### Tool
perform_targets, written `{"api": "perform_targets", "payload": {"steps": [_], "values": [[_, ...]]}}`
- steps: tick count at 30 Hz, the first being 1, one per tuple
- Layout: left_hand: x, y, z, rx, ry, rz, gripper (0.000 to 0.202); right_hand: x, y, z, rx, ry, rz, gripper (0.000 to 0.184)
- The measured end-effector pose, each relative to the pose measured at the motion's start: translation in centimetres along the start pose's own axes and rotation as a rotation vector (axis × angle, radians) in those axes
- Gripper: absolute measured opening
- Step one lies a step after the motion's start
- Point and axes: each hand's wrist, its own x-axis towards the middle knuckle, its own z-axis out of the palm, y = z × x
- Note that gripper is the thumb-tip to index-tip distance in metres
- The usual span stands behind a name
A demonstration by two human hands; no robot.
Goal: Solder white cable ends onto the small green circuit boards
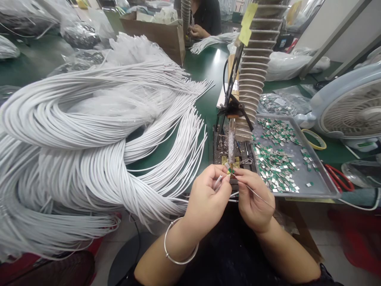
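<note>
My left hand (208, 194) is closed, pinching a white cable (218, 181) just below the tip of a soldering iron (231, 139). At its fingertips sits a small connector (228, 165) with a metal shell and a green board; whether the cable end touches the board is too small to tell. Between the thumb and fingers of my right hand (256, 198) runs a thin solder wire (259, 196), its end near the iron's tip. The iron hangs tip down in a black stand (218, 131). Both hands meet under it, fingertips close together.
Bundles of white cables (89, 167) cover the left side. A grey tray (321, 186) of loose connectors stands at right, near a fan (351, 103) and red-handled tool (339, 178). A ribbed hose (253, 79) rises behind the iron. Across the table, a person (205, 20) sits behind a cardboard box (154, 33).
</note>
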Motion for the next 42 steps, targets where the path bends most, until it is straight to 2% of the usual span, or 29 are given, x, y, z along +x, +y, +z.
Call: {"api": "perform_targets", "payload": {"steps": [18, 21, 25, 29, 31, 33, 35, 37, 39, 42], "values": [[-0.2, -1.2, -0.2, -0.004, -0.013, -0.029, 0.010, -0.9, 0.3, -0.5, 0.030, -0.050, 0.029, 0.020], [-0.5, -1.9, -0.3, 0.041, -0.035, -0.024, 0.012, -1.6, 0.3, -0.9, 0.127, -0.019, 0.132, 0.017], [-1.2, -2.9, -0.5, 0.155, -0.106, 0.065, 0.012, -2.0, 0.2, -1.6, 0.471, 0.038, 0.409, 0.014], [-2.0, -3.2, -0.9, 0.248, -0.205, 0.164, 0.017, -1.4, 0.2, -2.7, 0.784, -0.090, 0.563, 0.031], [-2.3, -3.2, -1.0, 0.285, -0.233, 0.195, 0.018, -1.2, 0.2, -3.2, 0.874, -0.161, 0.619, 0.040], [-2.3, -3.2, -1.1, 0.313, -0.236, 0.222, 0.018, -1.2, 0.1, -3.5, 0.896, -0.149, 0.655, 0.040], [-2.1, -3.2, -1.0, 0.320, -0.220, 0.230, 0.018, -1.4, -0.1, -3.7, 0.819, -0.074, 0.649, 0.035], [-1.9, -3.3, -0.9, 0.312, -0.188, 0.211, 0.020, -1.4, -0.1, -4.0, 0.631, -0.012, 0.606, 0.030], [-1.7, -3.5, -0.8, 0.300, -0.143, 0.184, 0.022, -1.2, 0.3, -4.4, 0.338, -0.005, 0.514, 0.026], [-1.6, -3.7, -0.8, 0.286, -0.077, 0.160, 0.024, 0.0, 1.8, -5.1, -0.162, -0.039, 0.281, 0.017]]}}
